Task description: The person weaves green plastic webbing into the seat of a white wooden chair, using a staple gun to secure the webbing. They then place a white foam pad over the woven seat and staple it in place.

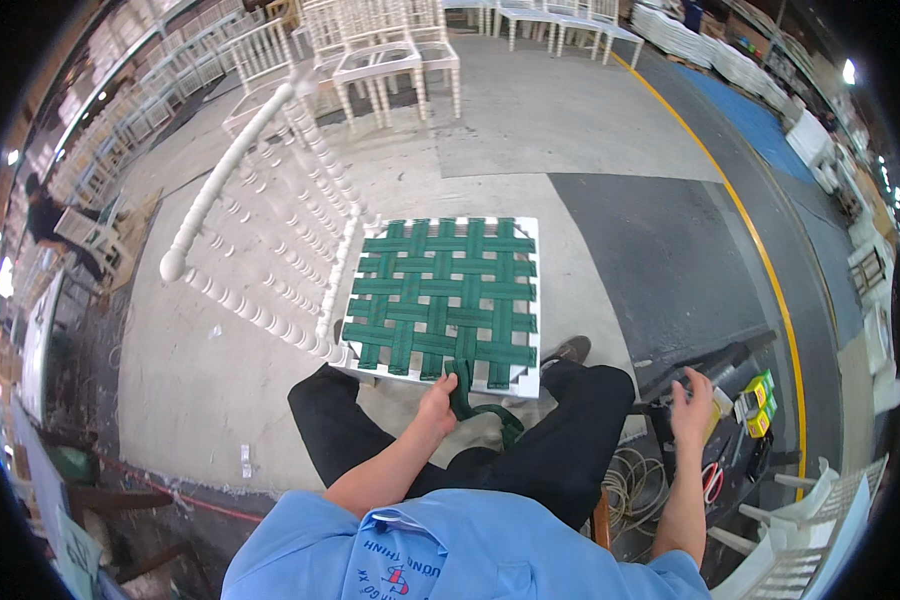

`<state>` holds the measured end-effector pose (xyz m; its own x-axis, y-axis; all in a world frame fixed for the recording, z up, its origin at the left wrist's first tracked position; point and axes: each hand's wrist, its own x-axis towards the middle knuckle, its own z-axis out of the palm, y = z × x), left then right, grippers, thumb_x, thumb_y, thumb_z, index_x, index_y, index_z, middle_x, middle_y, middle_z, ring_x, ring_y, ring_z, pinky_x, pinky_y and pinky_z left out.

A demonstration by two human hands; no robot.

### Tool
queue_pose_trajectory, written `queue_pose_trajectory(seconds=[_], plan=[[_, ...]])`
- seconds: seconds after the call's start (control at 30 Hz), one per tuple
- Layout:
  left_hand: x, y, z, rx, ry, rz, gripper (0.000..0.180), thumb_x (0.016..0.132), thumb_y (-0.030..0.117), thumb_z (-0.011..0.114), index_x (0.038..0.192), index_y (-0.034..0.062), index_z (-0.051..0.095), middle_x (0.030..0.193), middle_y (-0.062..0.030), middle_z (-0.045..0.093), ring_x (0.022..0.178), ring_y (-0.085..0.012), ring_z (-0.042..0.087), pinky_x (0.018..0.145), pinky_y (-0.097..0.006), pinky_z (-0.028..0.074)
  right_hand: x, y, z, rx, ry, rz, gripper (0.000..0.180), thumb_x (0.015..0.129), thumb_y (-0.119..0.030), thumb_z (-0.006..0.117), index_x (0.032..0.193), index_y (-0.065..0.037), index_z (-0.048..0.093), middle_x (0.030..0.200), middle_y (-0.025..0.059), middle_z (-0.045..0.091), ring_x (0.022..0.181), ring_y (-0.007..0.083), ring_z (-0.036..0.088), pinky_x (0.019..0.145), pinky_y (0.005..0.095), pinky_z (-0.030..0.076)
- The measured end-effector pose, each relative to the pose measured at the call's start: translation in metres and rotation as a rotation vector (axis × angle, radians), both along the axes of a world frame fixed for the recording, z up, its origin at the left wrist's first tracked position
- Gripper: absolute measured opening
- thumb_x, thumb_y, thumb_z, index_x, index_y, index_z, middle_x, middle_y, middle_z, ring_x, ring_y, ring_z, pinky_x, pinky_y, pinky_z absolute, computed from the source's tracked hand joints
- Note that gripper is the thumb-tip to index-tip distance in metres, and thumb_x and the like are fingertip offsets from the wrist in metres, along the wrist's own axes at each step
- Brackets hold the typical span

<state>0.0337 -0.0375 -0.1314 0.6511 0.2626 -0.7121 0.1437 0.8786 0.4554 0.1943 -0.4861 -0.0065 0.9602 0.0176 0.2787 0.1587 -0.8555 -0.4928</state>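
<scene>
Green webbing (446,300) is woven across the seat of a white chair (270,230) that lies tipped on the concrete floor (530,120), its seat frame resting against the seated person's knees. Five strips run each way, as far as I can count. One loose strap (467,395) hangs from the near edge of the seat; the left hand (436,403) is closed around it, just below the frame. The right hand (690,403) reaches out to the right, fingers spread over a low table (740,480) crowded with tools; whether it grips anything I cannot tell. Two small boxes (758,400), green and yellow, sit just beside that hand, and red-handled scissors (712,482) lie nearer. Open floor stretches far ahead, edged on the right by a curving yellow line (740,210). More white chairs (390,50) stand in rows at the far side.
</scene>
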Motion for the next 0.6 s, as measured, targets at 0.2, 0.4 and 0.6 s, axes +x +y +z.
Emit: queue_pose_trajectory(seconds=[0.2, 0.4, 0.6], plan=[[-0.05, 0.016, 0.003, -0.029, 0.11, -0.112, 0.031, 0.113, 0.027, 0.053, 0.139, 0.0109, 0.057, 0.131, -0.0074, 0.069, 0.12, -0.0298, 0.068, 0.107, -0.054, 0.056, 0.0, 0.171, -0.012, 0.272, 0.093, 0.46, 0.036, 0.09, -0.009, 0.078, 0.126, -0.006, 0.072, 0.116, 0.011, 0.071, 0.103, 0.0257, 0.069, 0.082, 0.0354, 0.056], [-0.065, 0.02, 0.029, -0.04, 0.116, -0.13, 0.036, 0.104, 0.024, 0.063, 0.135, 0.0049, 0.064, 0.128, -0.0118, 0.072, 0.117, -0.0315, 0.069, 0.105, -0.054, 0.055, -0.03, 0.27, -0.031, 0.433, 0.458, 0.611, 0.024, 0.097, -0.008, 0.073, 0.12, -0.001, 0.073, 0.103, 0.0059, 0.072, 0.093, 0.0136, 0.068, 0.08, 0.0297, 0.055], [-0.091, 0.018, 0.068, 0.039, 0.123, -0.184, 0.033, 0.111, 0.028, 0.058, 0.138, 0.01, 0.061, 0.119, -0.0054, 0.071, 0.105, -0.0224, 0.071, 0.082, -0.046, 0.061, -0.069, 0.296, -0.05, 0.57, 1.141, 0.729, 0.034, 0.109, -0.029, 0.065, 0.119, 0.003, 0.072, 0.105, 0.0093, 0.076, 0.097, 0.0193, 0.073, 0.085, 0.0335, 0.056]])
